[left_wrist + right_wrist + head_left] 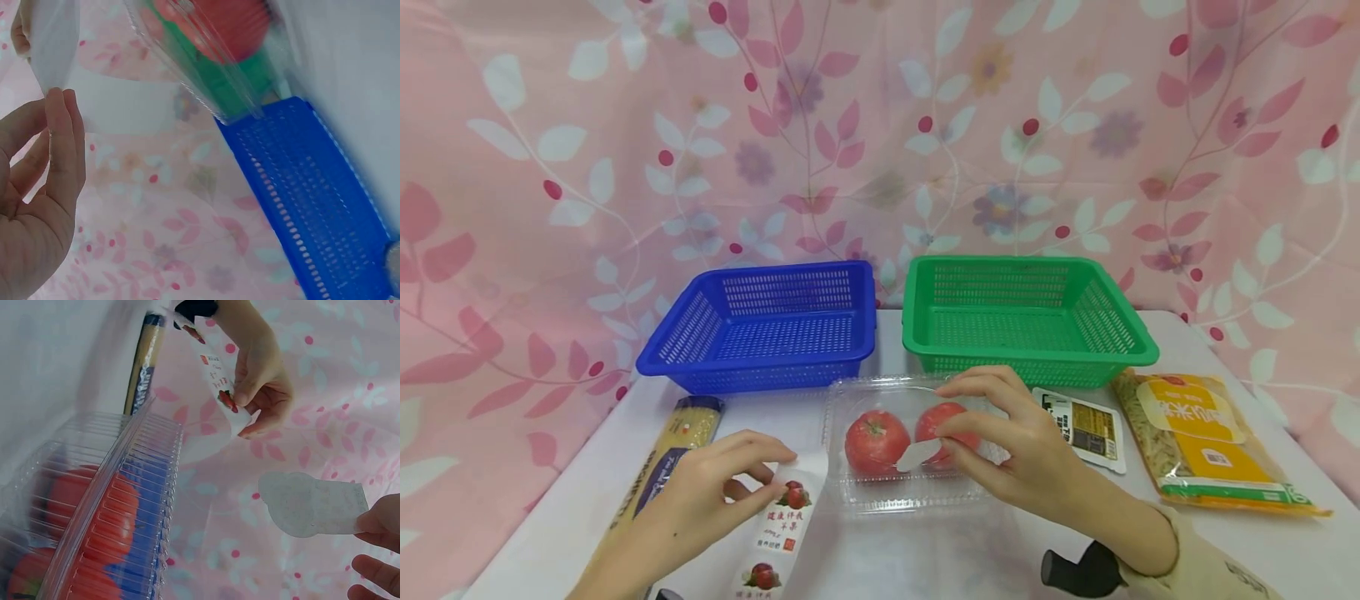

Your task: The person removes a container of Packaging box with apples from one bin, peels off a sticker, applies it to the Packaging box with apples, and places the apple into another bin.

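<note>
Two red apples (875, 443) sit in a clear clamshell (917, 502); left fingers (760, 452) pinch an apple-label strip (778, 533), right fingers (981, 427) a single sticker (919, 455).

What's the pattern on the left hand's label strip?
The label strip is white with printed red apples and lettering; clearest in the head view.

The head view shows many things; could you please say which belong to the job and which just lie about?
Job, it seems: label strip, peeled label, box, fruit.
Lying about, apparently: blue basket, green basket, spaghetti, white packet, yellow packet.
</note>
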Demonstrator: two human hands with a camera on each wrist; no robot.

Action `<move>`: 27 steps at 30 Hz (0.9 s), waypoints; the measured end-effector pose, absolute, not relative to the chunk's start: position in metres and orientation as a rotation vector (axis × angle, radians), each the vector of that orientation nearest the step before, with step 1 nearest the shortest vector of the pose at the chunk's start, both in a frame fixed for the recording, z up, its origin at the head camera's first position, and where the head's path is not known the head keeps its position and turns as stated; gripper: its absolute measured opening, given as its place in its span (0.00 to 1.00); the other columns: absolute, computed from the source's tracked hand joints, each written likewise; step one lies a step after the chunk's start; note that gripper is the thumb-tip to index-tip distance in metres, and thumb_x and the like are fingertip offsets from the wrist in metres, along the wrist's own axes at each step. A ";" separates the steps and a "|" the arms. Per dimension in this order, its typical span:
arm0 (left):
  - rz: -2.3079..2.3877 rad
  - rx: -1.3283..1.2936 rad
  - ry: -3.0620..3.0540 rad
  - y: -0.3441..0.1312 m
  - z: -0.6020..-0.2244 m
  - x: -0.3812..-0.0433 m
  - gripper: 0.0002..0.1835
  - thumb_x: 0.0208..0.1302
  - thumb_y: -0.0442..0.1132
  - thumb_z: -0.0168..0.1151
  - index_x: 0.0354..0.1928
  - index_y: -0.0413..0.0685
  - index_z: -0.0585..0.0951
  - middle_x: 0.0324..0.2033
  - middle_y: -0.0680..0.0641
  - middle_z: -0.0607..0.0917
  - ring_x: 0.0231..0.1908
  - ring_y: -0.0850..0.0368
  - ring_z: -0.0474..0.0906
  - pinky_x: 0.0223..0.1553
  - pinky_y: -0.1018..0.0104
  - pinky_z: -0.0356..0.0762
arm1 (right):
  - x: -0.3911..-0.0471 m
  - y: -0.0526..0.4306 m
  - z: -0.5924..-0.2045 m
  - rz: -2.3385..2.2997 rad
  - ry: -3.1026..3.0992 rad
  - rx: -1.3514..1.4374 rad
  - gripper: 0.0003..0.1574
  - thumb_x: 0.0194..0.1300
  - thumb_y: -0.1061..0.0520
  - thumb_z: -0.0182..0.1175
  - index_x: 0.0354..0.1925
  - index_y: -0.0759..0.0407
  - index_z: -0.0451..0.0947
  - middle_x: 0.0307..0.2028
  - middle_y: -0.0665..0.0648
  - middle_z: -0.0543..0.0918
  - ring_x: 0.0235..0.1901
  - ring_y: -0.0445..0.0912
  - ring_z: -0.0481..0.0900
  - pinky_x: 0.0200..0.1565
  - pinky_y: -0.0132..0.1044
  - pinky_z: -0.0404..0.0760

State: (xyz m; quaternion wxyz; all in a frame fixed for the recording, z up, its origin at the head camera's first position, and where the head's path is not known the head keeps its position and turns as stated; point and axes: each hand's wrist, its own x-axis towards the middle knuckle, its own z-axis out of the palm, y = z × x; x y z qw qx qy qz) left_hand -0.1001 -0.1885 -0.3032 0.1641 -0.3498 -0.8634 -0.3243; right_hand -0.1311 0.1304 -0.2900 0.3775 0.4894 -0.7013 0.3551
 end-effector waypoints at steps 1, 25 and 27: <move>-0.910 -0.981 -2.475 -0.191 -0.303 -0.102 0.22 0.42 0.25 0.70 0.39 0.54 0.80 0.36 0.56 0.82 0.27 0.69 0.79 0.23 0.79 0.75 | -0.131 0.131 -0.290 0.905 -1.799 1.247 0.10 0.64 0.52 0.57 0.30 0.55 0.80 0.43 0.57 0.78 0.47 0.54 0.70 0.55 0.33 0.66; -0.707 -0.687 -2.946 -0.215 -0.333 -0.141 0.09 0.46 0.28 0.68 0.31 0.45 0.82 0.29 0.51 0.84 0.25 0.64 0.80 0.24 0.76 0.76 | -0.135 0.136 -0.295 0.864 -1.807 1.242 0.10 0.64 0.52 0.56 0.30 0.54 0.80 0.43 0.57 0.78 0.46 0.55 0.71 0.54 0.33 0.66; -0.719 -0.690 -2.942 -0.215 -0.335 -0.143 0.08 0.46 0.28 0.68 0.30 0.44 0.82 0.28 0.50 0.84 0.25 0.63 0.80 0.24 0.75 0.76 | -0.135 0.136 -0.295 0.864 -1.811 1.240 0.10 0.64 0.52 0.56 0.30 0.54 0.80 0.43 0.57 0.78 0.46 0.55 0.70 0.54 0.33 0.66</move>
